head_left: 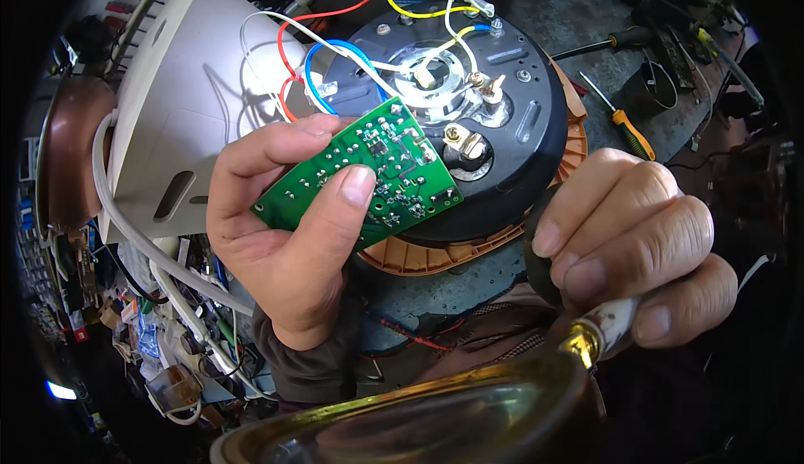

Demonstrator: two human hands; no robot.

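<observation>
Nearest the lens, one brass-rimmed magnifying glass [435,422], white handle clenched in right hand [628,246]. Beyond, on the bench [586,28], one upturned black appliance base [469,104] with loose red, blue, yellow wires. One green circuit board [360,175], pinched flat between left hand [285,229] thumb and fingers. Two screwdrivers [624,125] toward bench's right edge.

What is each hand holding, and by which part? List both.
The left hand pinches a green circuit board at its lower edge, thumb on the soldered face. The right hand closes its grip on the pale handle of a brass-rimmed magnifying glass.
</observation>
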